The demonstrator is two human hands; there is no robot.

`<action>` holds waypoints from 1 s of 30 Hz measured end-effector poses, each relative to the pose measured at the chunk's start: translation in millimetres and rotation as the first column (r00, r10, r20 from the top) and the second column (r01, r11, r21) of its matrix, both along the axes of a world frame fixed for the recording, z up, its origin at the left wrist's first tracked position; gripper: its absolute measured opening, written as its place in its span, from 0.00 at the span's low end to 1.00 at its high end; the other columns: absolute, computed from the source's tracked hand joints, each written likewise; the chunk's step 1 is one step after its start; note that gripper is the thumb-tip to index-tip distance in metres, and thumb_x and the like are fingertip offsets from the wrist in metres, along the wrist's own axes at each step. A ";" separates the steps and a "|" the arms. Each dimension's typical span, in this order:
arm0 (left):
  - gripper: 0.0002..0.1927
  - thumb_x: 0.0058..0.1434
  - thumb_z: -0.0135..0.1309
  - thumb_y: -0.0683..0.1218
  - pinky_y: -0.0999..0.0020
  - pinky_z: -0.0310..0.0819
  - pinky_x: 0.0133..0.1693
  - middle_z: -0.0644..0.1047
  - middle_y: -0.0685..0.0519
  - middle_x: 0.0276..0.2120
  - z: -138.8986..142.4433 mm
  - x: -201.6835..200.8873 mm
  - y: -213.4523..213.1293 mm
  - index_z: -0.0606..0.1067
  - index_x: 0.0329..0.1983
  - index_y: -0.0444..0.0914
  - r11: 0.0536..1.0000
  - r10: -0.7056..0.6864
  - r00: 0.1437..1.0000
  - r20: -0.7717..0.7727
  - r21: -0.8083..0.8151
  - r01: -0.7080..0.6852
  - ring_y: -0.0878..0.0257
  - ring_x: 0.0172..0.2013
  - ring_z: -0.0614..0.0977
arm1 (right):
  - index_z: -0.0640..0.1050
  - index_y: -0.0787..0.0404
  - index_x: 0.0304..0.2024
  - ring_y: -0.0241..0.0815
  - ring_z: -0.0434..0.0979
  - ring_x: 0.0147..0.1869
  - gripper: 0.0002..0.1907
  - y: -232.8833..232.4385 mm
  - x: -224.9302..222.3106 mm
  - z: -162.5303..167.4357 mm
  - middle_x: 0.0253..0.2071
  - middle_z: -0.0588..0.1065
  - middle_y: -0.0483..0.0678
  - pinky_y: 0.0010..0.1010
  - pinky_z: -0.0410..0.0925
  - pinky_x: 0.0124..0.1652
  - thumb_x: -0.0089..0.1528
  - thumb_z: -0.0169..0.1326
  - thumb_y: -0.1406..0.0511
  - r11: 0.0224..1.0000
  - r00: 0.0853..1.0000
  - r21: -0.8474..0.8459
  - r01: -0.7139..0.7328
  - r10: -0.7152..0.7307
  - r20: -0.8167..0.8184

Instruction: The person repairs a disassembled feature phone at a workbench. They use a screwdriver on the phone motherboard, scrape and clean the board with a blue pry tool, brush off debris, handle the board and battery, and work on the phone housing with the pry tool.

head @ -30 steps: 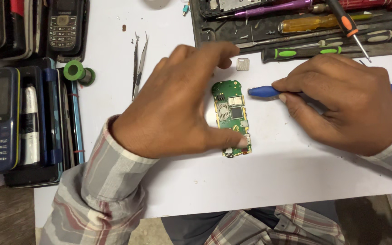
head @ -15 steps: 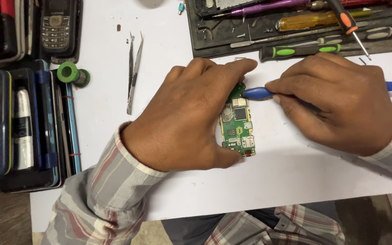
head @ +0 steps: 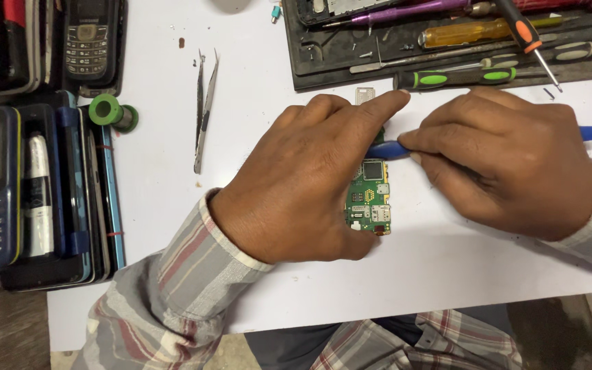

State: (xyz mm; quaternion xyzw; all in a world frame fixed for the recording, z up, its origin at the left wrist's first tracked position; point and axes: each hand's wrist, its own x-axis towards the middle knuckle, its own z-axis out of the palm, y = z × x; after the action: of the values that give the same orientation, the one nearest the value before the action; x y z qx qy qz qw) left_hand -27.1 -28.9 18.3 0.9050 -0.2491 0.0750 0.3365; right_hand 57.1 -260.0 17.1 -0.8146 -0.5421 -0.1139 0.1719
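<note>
Overhead, I see my left hand [head: 303, 185] spread flat, pressing the small green rectangular circuit board [head: 370, 199] onto the white table [head: 447, 274], while my right hand [head: 508, 161] pinches a blue plastic pry tool [head: 386, 150] whose tip touches the board's upper edge.
</note>
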 end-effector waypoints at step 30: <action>0.49 0.50 0.73 0.42 0.57 0.68 0.63 0.80 0.51 0.55 -10.7 10.5 23.4 0.59 0.72 0.38 0.996 0.005 0.995 -0.096 -0.088 -0.014 0.51 0.62 0.74 | 0.83 0.61 0.38 0.43 0.80 0.36 0.09 0.8 -1.8 -1.0 0.35 0.80 0.47 0.32 0.69 0.31 0.55 0.66 0.69 0.999 0.996 0.039 -0.036 0.039 -0.077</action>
State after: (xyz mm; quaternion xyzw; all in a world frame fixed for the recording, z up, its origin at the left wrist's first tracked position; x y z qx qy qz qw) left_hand -16.6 -5.5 7.6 0.8931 -0.2248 0.0438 0.3873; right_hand 55.3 -259.2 16.2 -0.8048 -0.5479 -0.0889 0.2104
